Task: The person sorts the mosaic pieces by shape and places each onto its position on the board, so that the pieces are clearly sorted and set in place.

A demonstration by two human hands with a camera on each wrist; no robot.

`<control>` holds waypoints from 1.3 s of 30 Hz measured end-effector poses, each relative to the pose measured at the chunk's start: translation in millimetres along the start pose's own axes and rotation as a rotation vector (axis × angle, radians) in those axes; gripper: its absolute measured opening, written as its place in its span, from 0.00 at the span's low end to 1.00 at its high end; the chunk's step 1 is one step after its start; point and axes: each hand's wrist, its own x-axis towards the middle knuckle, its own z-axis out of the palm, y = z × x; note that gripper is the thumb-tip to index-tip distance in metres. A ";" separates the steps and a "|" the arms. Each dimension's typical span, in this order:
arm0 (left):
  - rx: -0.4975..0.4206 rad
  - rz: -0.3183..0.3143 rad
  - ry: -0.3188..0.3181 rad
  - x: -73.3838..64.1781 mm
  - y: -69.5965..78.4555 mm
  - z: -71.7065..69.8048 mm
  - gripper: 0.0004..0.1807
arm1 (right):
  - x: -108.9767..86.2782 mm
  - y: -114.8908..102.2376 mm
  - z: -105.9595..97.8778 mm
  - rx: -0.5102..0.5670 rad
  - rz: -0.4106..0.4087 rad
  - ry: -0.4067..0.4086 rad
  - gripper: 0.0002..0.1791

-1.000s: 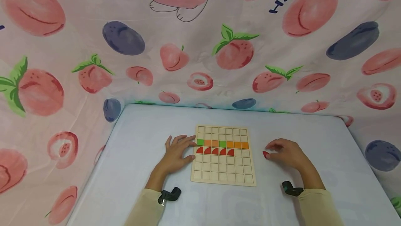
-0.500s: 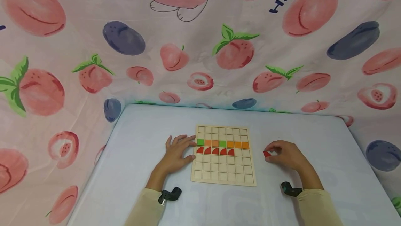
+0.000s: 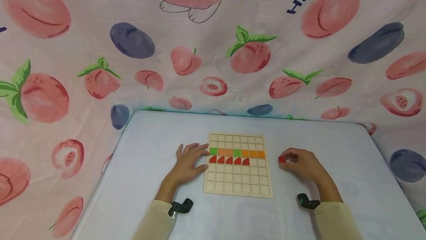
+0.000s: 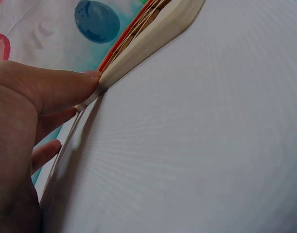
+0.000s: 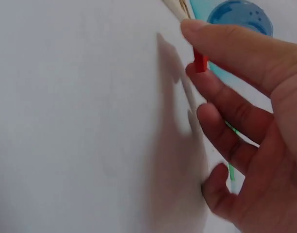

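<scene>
A wooden grid board (image 3: 237, 177) lies on the white table. Across it runs a row of green and orange square tiles (image 3: 229, 152), with several red quarter-circle pieces (image 3: 229, 161) in the row below. My left hand (image 3: 187, 163) rests at the board's left edge, fingers spread; in the left wrist view the thumb (image 4: 73, 87) touches the board's rim (image 4: 138, 53). To the right of the board, my right hand (image 3: 302, 163) pinches a small red piece (image 3: 281, 159) between thumb and forefinger. The right wrist view shows this red piece (image 5: 200, 61) above the table, the other fingers loosely bent.
The white tabletop (image 3: 332, 140) surrounds the board. A fruit-printed cloth (image 3: 213, 62) hangs behind and beside the table. A dark wrist camera (image 3: 181, 206) sits on the left wrist and another dark camera (image 3: 307, 201) on the right.
The right hand has shifted slightly left toward the board and turned the red piece between thumb and forefinger. The left hand and the board have stayed put.
</scene>
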 end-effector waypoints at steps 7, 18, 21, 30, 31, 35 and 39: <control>-0.005 0.000 -0.007 -0.3 0.3 -0.8 0.22 | 3.2 -8.8 5.6 0.175 -0.031 -0.007 0.17; -0.033 0.031 0.038 -1.4 2.8 -1.0 0.21 | 10.0 -31.8 20.8 0.456 0.009 -0.070 0.16; -0.038 0.042 0.051 -1.6 2.3 -0.3 0.21 | 11.7 -38.2 26.2 0.463 0.007 -0.061 0.16; -0.043 0.032 0.044 -1.3 2.8 -1.1 0.21 | 15.7 -51.1 37.7 0.500 0.035 -0.073 0.16; -0.042 0.033 0.044 -1.3 3.1 -1.2 0.21 | 15.7 -52.2 38.7 0.504 0.029 -0.075 0.15; -0.039 0.019 0.027 -1.0 3.3 -1.7 0.21 | 16.4 -57.0 41.9 0.491 0.021 -0.067 0.14; -0.037 0.008 0.012 -0.7 2.7 -1.8 0.21 | 17.7 -61.5 45.1 0.420 0.041 -0.029 0.13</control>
